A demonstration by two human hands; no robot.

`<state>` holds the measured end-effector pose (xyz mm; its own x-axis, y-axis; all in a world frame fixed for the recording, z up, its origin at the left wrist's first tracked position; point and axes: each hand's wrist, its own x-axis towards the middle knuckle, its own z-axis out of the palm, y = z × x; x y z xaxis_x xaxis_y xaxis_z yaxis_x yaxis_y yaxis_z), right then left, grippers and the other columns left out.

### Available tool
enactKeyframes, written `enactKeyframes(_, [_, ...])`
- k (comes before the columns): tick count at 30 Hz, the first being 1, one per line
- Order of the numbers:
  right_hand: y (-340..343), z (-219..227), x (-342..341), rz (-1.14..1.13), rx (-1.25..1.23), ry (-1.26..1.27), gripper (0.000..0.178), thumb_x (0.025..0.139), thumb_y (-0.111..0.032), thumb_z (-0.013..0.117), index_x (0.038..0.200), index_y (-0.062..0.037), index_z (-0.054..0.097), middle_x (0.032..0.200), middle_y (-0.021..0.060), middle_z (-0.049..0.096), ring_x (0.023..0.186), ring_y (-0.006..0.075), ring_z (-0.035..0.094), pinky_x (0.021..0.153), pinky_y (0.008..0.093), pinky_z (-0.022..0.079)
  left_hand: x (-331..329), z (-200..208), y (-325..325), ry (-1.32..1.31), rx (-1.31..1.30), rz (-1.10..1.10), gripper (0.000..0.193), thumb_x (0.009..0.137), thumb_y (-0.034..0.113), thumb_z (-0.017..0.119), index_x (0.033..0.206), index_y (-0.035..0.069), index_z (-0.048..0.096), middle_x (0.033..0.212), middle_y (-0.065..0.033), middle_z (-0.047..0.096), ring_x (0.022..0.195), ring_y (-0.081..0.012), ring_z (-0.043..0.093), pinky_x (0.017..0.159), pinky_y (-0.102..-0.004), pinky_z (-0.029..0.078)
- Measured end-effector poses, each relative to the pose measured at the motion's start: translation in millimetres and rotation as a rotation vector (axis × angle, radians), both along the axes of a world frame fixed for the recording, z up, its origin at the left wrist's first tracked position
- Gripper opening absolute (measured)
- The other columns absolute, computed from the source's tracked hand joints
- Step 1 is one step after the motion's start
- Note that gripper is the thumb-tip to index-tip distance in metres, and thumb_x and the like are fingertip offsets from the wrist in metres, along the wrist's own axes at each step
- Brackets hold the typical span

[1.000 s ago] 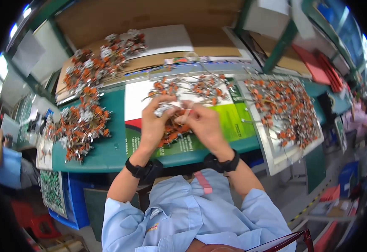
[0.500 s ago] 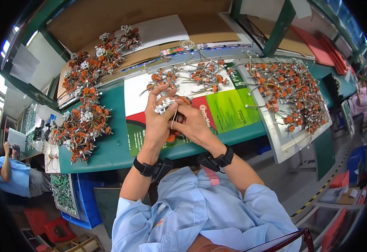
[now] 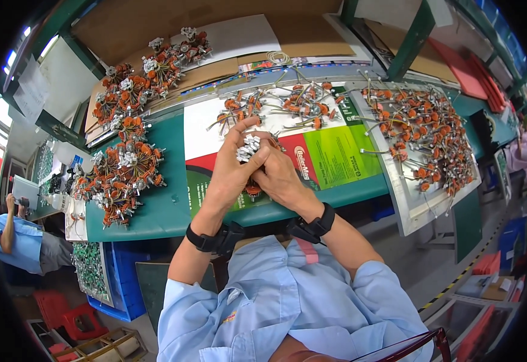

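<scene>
My left hand [image 3: 228,166] is wrapped round a bundle of wired orange components, whose white connectors [image 3: 248,148] stick up in a cluster between thumb and fingers. Orange discs [image 3: 252,189] of the same bundle hang below the hands. My right hand [image 3: 284,178] is closed against the bundle from the right, its thumb pressed near the base of the connectors. What lies between the right fingers is mostly hidden. Beyond the hands, loose wired orange components [image 3: 312,105] lie on the printed sheet [image 3: 336,158].
Finished-looking bundles [image 3: 124,163] are heaped at the left of the green bench [image 3: 173,211]. A metal-edged tray [image 3: 403,211] at the right holds many loose components [image 3: 423,130]. A coil of pale cord [image 3: 278,57] lies at the back. Another person [image 3: 19,232] is at the far left.
The pale band seen between my right fingers is now out of sight. My right hand has closed in on the bundle, its thumb now up beside the connectors. The view has shifted slightly.
</scene>
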<state>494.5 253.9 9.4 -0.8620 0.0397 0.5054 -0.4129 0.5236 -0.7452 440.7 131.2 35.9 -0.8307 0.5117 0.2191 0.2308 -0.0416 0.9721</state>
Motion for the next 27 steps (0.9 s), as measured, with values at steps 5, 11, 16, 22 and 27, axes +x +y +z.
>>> enactKeyframes(5, [8.3, -7.8, -5.3, 0.000, -0.104, -0.136, 0.023, 0.085, -0.005, 0.060, 0.105, 0.0028, 0.051, 0.096, 0.0233, 0.056, 0.092, 0.0391, 0.058, 0.077, 0.0438, 0.047, -4.6, 32.6, -13.4, 0.082, -0.035, -0.171, 0.065, 0.083, 0.004, 0.067, 0.142, 0.006, 0.038, 0.124, -0.0116, 0.057, 0.114, -0.0192, 0.054, 0.100, -0.0339, 0.041])
enactKeyframes(11, [6.7, 5.3, 0.2, -0.027, 0.110, -0.089, 0.023, 0.086, -0.008, 0.058, 0.104, 0.0017, 0.048, 0.095, 0.0216, 0.055, 0.093, 0.0429, 0.053, 0.077, 0.0486, 0.043, -23.8, 51.6, -0.3, 0.323, -0.083, -0.139, 0.051, 0.098, 0.033, 0.043, 0.144, 0.012, 0.038, 0.118, -0.0131, 0.062, 0.111, -0.0269, 0.057, 0.096, -0.0416, 0.042])
enactKeyframes(16, [12.4, 3.9, -6.1, 0.021, 0.025, -0.091, 0.025, 0.086, -0.007, 0.054, 0.109, 0.0021, 0.050, 0.101, 0.0234, 0.057, 0.096, 0.0435, 0.055, 0.080, 0.0478, 0.045, -45.4, 38.4, 15.7, 0.612, -0.495, -0.370, 0.056, 0.103, 0.044, 0.022, 0.125, 0.008, 0.059, 0.119, -0.0170, 0.061, 0.115, -0.0334, 0.051, 0.106, -0.0432, 0.031])
enactKeyframes(22, [13.5, 9.7, -5.8, 0.085, -0.091, -0.146, 0.029, 0.085, -0.002, 0.051, 0.113, 0.0052, 0.051, 0.102, 0.0257, 0.057, 0.097, 0.0449, 0.056, 0.082, 0.0477, 0.045, -43.5, 39.0, 23.5, 0.636, -0.505, -0.340, 0.053, 0.103, 0.041, 0.024, 0.127, 0.009, 0.058, 0.112, -0.0196, 0.062, 0.106, -0.0349, 0.054, 0.097, -0.0430, 0.037])
enactKeyframes(27, [11.3, 4.4, -7.1, 0.068, -0.088, -0.046, 0.028, 0.083, 0.004, 0.047, 0.111, 0.0074, 0.052, 0.099, 0.0266, 0.056, 0.095, 0.0452, 0.055, 0.080, 0.0482, 0.045, -41.0, 37.5, 16.7, 0.553, -0.476, -0.319, 0.050, 0.102, 0.041, 0.028, 0.136, 0.011, 0.050, 0.112, -0.0220, 0.063, 0.103, -0.0340, 0.056, 0.092, -0.0413, 0.042])
